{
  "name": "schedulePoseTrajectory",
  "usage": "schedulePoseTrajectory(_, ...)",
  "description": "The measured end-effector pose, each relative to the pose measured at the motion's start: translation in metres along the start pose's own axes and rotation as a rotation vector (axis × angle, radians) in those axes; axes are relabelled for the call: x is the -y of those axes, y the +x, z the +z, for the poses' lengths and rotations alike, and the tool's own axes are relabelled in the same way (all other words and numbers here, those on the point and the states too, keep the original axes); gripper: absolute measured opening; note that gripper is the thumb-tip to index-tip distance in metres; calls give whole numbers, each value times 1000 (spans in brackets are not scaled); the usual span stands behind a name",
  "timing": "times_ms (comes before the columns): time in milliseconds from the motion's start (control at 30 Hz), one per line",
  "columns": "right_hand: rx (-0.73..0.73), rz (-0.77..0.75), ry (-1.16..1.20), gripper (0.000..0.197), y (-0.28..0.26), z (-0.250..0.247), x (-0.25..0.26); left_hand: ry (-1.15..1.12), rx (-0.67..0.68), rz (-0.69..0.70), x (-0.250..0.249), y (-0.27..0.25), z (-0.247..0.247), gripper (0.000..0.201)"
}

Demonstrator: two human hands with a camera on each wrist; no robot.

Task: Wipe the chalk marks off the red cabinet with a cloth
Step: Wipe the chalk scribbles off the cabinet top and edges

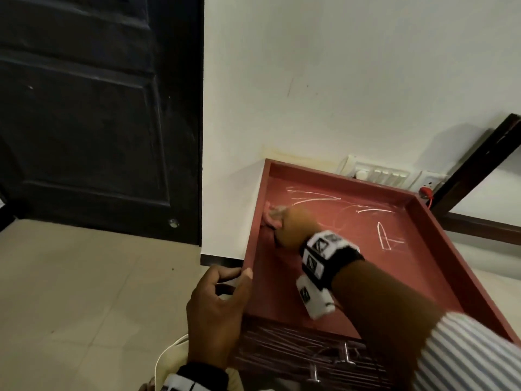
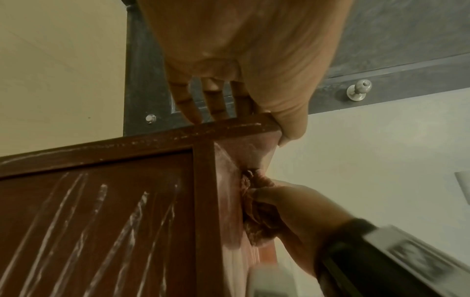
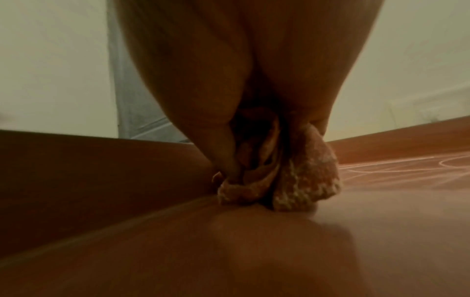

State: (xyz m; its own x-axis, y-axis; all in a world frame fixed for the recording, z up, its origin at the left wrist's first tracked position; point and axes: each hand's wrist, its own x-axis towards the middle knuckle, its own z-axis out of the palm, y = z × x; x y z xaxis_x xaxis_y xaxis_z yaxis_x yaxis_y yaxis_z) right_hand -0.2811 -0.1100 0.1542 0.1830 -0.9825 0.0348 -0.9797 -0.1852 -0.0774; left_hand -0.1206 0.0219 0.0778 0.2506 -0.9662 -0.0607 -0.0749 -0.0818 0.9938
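Observation:
The red cabinet [image 1: 276, 289] has a rimmed top with white chalk marks [image 1: 383, 235] across its far and right parts. My right hand [image 1: 277, 221] grips a bunched pink cloth [image 1: 269, 218] and presses it on the top beside the left rim. The right wrist view shows the cloth [image 3: 305, 176] squeezed in my fingers [image 3: 229, 156] against the surface, with chalk lines [image 3: 406, 166] to its right. My left hand [image 1: 236, 275] grips the near left corner of the rim, thumb inside; its fingers [image 2: 213, 104] curl over the corner [image 2: 229, 128]. Chalk streaks [image 2: 101, 221] also cover the cabinet front.
A black door [image 1: 84, 122] stands at the left, a white wall behind the cabinet. A switch panel [image 1: 377, 174] and a small red item [image 1: 424, 191] lie past the far rim. A dark wooden frame [image 1: 479, 165] leans at the right. Metal handles [image 1: 345, 354] stick out of the front.

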Motion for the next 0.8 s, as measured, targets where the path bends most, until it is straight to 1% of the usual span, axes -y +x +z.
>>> schedulePoseTrajectory(33,-55,-48,35,38,-25,1,4,1,-13,-2,-1,-1,1,14)
schedulePoseTrajectory(100,1,-113,86,40,-80,-2,21,-2,-29,-14,0,-3,3,14)
schedulePoseTrajectory(133,0,-152,123,41,-101,-4,31,-7,-35,-22,0,-3,3,16)
schedulePoseTrajectory(167,-43,-219,99,41,-114,-2,37,-14,-39,-26,-1,-4,4,17)
schedulePoseTrajectory(200,-53,-227,97,39,-117,-1,40,-17,-42,-24,-2,-5,4,18)
schedulePoseTrajectory(300,62,-95,149,33,-93,13,28,-25,-43,-16,-1,-6,3,14)
schedulePoseTrajectory(367,78,-56,196,27,-73,13,22,-21,-37,-14,1,-5,1,13)
schedulePoseTrajectory(433,128,-27,149,23,-45,7,15,-17,-26,-10,2,-4,0,14)
schedulePoseTrajectory(500,117,47,129,19,-6,5,4,-20,-19,3,1,-3,-1,19)
schedulePoseTrajectory(567,23,111,53,19,36,9,-7,-33,-11,15,0,-2,-1,29)
schedulePoseTrajectory(600,24,139,39,19,54,10,-11,-45,-6,17,0,0,-1,35)
schedulePoseTrajectory(667,85,198,30,20,81,7,-15,-54,-3,17,-1,0,0,41)
schedulePoseTrajectory(733,79,209,-22,24,106,3,-21,-56,0,15,-1,2,0,41)
schedulePoseTrajectory(800,113,215,-107,31,124,6,-27,-45,-2,17,-1,3,0,42)
